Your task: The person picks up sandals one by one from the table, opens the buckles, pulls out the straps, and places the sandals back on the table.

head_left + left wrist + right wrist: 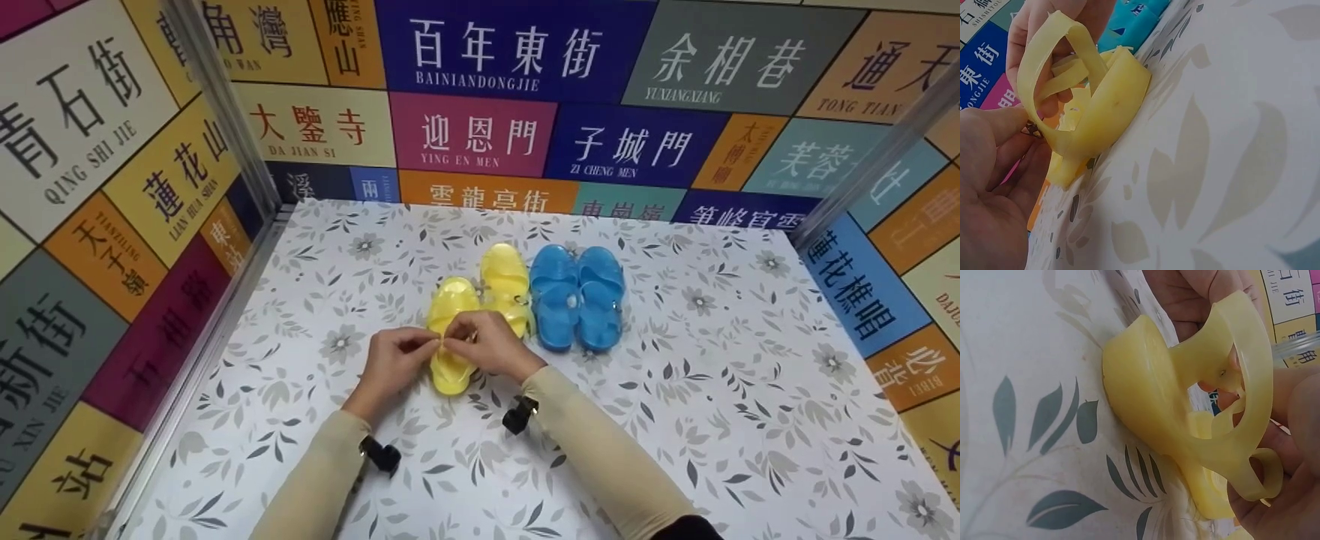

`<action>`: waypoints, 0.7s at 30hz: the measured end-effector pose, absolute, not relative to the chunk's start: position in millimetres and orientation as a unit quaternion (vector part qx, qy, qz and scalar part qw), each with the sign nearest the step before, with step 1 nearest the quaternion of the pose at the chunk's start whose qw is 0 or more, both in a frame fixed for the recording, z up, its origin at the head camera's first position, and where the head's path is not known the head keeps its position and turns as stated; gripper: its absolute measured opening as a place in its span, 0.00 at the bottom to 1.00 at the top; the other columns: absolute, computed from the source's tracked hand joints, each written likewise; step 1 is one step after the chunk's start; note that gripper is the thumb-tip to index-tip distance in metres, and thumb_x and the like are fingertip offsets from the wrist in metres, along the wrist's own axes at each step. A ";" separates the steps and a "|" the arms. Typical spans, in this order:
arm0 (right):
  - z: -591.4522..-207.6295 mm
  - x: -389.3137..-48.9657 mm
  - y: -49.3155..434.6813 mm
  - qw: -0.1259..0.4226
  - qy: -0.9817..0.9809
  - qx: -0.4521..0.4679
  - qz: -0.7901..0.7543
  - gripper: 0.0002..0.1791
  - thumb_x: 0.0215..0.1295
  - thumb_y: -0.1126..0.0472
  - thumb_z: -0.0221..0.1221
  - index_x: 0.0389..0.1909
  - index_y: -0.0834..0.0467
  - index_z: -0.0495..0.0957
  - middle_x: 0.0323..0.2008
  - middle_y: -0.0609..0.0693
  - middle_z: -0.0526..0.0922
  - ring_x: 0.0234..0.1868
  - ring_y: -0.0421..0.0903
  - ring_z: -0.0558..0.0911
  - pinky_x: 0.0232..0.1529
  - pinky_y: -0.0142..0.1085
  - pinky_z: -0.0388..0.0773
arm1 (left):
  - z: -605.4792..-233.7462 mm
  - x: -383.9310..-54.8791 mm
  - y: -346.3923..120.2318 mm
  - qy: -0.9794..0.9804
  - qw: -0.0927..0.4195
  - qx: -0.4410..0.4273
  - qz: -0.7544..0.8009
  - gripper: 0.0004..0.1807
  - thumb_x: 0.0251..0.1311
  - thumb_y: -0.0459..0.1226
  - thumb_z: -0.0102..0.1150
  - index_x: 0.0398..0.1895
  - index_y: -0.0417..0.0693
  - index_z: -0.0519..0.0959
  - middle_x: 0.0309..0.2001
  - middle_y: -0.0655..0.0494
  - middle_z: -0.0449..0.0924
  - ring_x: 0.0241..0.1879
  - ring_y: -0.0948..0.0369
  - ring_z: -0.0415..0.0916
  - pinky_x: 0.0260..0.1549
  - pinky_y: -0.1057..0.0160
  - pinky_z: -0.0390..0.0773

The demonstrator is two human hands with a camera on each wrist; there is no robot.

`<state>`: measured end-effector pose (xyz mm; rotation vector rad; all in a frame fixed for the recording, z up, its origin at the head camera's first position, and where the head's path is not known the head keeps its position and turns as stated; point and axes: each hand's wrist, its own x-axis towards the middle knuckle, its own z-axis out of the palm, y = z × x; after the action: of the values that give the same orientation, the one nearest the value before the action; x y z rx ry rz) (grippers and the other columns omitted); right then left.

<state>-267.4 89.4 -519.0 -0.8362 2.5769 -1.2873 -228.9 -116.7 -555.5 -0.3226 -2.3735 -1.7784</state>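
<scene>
A yellow sandal lies on the tabletop, toe pointing away, under both hands. In the left wrist view, my left hand pinches a small metal buckle at the side of its ankle strap. My right hand reaches in from the other side, its thumb and fingers pinching the looped strap seen in the right wrist view. The fingertips of both hands nearly meet above the sandal. Its heel stays against the patterned cloth, and the strap stands raised above it.
A second yellow sandal lies just beyond, partly covered by the right hand. Beside it stand two blue sandals, side by side. The white floral tabletop meets sign-printed walls at the back and sides.
</scene>
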 end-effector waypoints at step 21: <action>-521.6 -267.2 92.1 0.064 0.859 -0.279 -0.423 0.03 0.70 0.62 0.67 0.38 0.57 0.89 0.34 0.46 0.90 0.35 0.40 0.85 0.38 0.34 0.83 | -557.6 -227.9 -120.8 -0.782 0.087 -0.091 -0.611 0.05 0.63 0.32 0.73 0.41 0.43 0.92 0.35 0.54 0.91 0.35 0.60 0.84 0.36 0.71 0.81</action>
<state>-267.2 92.1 -521.6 -0.8439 2.5953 -1.2783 -227.9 -120.8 -557.6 -0.2717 -2.3283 -1.8184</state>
